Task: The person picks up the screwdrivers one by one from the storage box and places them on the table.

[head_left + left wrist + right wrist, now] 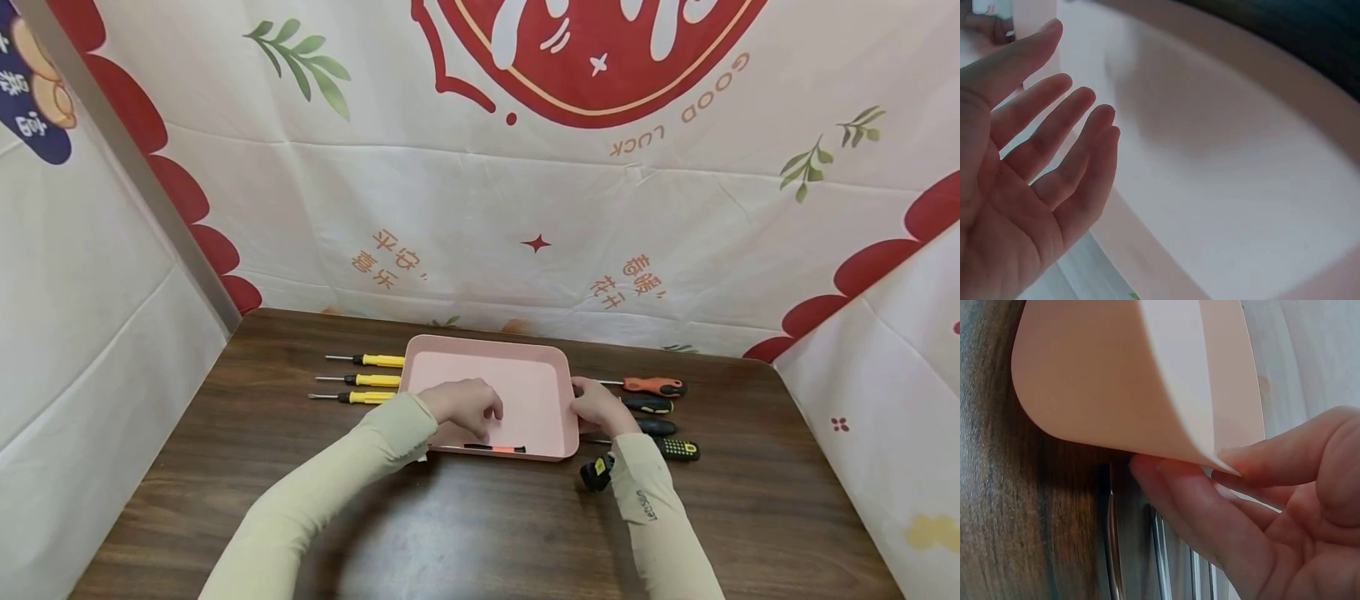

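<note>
A shallow pink tray (525,392) sits near the back of the table. My right hand (602,408) pinches its right rim, thumb on top and fingers beneath, as the right wrist view shows. Over the tray's near left part hovers my left hand (467,406); in the left wrist view its fingers (1085,134) are loosely bent and hold nothing. A slim black-and-orange tool (497,448) lies along the near inner edge of the tray, just below the left fingertips. Metal shafts (1160,550) run toward the tray's edge under the right fingers.
Yellow-handled screwdrivers (378,361) lie at the tray's left. To its right are an orange-handled screwdriver (654,386), black-handled tools (648,405) and a dotted handle (678,450). A black tape measure (597,472) sits by the right wrist. Printed cloth (487,217) hangs behind the table.
</note>
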`<act>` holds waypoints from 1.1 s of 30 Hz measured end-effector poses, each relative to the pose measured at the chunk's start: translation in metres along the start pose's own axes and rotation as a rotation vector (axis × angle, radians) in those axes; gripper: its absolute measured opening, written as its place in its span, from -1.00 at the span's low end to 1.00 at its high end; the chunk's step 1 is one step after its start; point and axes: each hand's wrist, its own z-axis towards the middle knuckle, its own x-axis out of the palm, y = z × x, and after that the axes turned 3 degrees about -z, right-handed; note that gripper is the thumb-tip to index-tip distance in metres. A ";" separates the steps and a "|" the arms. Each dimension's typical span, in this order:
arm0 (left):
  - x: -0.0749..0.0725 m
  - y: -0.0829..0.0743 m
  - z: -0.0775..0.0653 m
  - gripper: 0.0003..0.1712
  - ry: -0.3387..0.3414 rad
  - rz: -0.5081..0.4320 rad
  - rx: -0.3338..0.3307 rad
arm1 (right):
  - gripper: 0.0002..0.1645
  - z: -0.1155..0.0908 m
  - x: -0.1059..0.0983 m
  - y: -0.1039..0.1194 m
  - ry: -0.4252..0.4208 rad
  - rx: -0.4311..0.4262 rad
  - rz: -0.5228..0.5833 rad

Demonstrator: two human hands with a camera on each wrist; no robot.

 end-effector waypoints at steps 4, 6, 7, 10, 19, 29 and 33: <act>0.006 -0.003 0.003 -0.63 0.031 0.044 0.012 | -0.27 0.000 0.001 0.000 0.000 -0.007 -0.006; 0.008 -0.004 0.003 -0.65 0.035 0.061 0.014 | -0.27 0.001 0.001 0.001 -0.001 -0.002 -0.005; 0.009 -0.005 0.004 -0.66 0.037 0.063 0.013 | -0.27 0.001 0.001 0.001 0.000 -0.001 -0.007; 0.010 -0.005 0.005 -0.70 0.034 0.067 0.019 | -0.26 0.001 0.001 0.001 0.001 0.002 -0.008; 0.014 -0.005 0.005 -0.81 0.029 0.053 0.018 | -0.25 0.003 0.001 0.000 0.000 0.014 -0.004; 0.017 -0.008 0.007 -0.84 0.032 0.121 -0.056 | -0.25 0.001 0.000 0.000 0.005 -0.006 0.021; 0.017 -0.010 0.008 -0.87 0.040 0.129 -0.054 | -0.25 0.000 -0.001 -0.001 0.012 -0.014 0.026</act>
